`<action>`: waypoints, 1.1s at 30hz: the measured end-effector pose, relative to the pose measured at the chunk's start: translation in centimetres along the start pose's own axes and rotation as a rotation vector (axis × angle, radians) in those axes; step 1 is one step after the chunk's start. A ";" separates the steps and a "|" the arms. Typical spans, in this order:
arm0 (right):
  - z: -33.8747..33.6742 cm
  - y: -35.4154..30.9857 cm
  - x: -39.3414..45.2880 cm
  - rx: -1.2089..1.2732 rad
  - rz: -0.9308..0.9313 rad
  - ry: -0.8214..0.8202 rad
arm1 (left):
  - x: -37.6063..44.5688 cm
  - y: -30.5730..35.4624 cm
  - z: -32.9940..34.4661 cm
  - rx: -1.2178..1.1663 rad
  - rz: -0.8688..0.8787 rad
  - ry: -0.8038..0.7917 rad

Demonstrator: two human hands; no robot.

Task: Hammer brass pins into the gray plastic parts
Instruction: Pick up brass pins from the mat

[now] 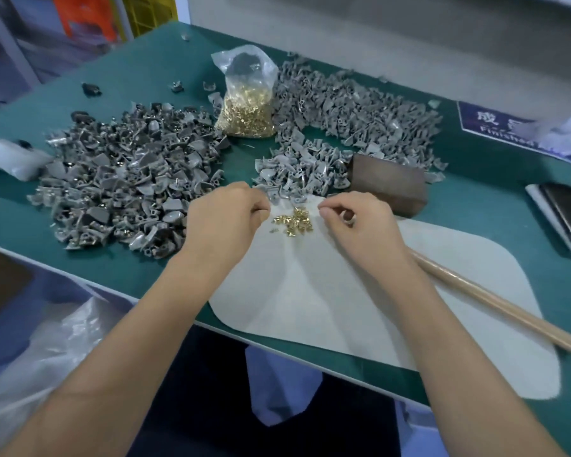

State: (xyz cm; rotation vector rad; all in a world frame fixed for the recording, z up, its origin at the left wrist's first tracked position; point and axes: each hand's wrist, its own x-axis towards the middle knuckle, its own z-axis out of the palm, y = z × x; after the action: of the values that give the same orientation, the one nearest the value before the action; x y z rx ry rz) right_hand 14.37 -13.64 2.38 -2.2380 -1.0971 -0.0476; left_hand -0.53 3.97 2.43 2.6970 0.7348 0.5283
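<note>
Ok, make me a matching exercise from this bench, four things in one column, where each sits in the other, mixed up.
Things:
1. clear plastic bag of brass pins
2. dark wooden mallet head
3. small loose heap of brass pins
4. black phone

Places:
A. on the pale mat between both hands
B. far right on the green table
C. upright between the two gray part piles
D. at the mat's far right corner

Pairs: 1-C, 2-D, 3-A, 4-B

Two hands work here, the left hand (226, 214) and the right hand (360, 222). There are two heaps of gray plastic parts, the left heap (122, 179) and the right heap (353, 123). One bag of brass pins (246, 103), one loose cluster of pins (294, 222), one mallet (389, 184), one mat (442, 291).
</note>
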 end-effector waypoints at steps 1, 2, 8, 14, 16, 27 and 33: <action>0.0 0.0 0.0 0.001 0.000 -0.002 | 0.0 0.1 0.0 0.006 -0.002 -0.007; 0.0 0.1 0.0 0.008 0.001 -0.001 | 0.0 0.2 0.0 0.007 -0.007 -0.020; -0.5 -0.2 -0.7 0.112 -0.063 0.102 | -0.9 2.1 0.5 -0.233 0.077 -0.009; -0.6 -2.0 -1.7 0.446 -0.107 0.094 | -0.7 5.5 1.2 -1.034 -0.078 -0.067; -0.8 -2.2 -1.6 0.496 -0.075 0.116 | -0.3 5.8 1.4 -1.210 -0.168 -0.146; -1.3 -0.8 -1.3 0.446 -0.007 0.219 | 1.3 3.2 1.7 -0.720 -0.104 -0.039; -1.8 0.2 -1.1 0.383 0.100 0.352 | 4.2 1.6 0.3 -0.132 0.262 -0.158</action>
State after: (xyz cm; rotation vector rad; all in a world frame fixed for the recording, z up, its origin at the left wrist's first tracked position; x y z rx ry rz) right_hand 14.26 -15.51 3.39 -1.8489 -0.7330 -0.1682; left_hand 3.62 4.81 3.87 2.6855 0.2959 0.4001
